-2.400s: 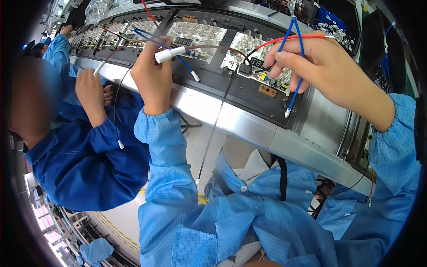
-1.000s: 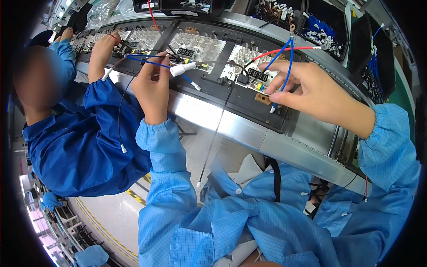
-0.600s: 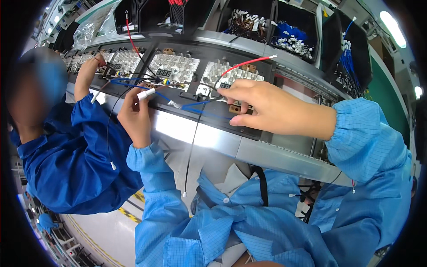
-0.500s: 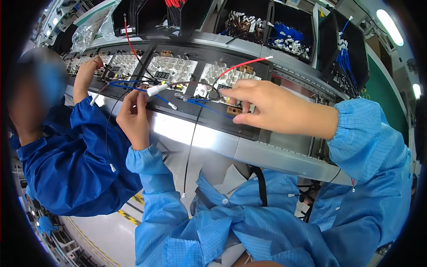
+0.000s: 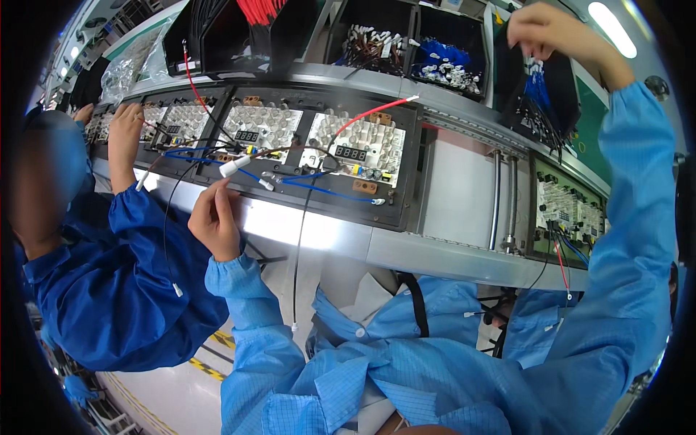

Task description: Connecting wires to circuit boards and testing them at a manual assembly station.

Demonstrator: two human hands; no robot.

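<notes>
The circuit board (image 5: 355,151), white with clear domes and a four-digit display, sat in a black fixture (image 5: 410,161). With that board as the dial's centre, a red wire (image 5: 366,116) arched across it toward one o'clock, and a folded blue wire (image 5: 330,191) lay just below, around seven o'clock. At nine o'clock a white connector (image 5: 233,166) ended a brown wire (image 5: 279,151). The left hand (image 5: 215,223) was at eight o'clock, thumb and forefinger drawn narrowly together just beneath the connector; whether they touched or held anything could not be told. The right hand (image 5: 547,35) was raised at two o'clock, fingers curled, above a black bin (image 5: 558,119) of blue wires; its grip could not be made out. Farther out at eight o'clock, a co-worker (image 5: 134,283) in dark blue leaned toward the line.
</notes>
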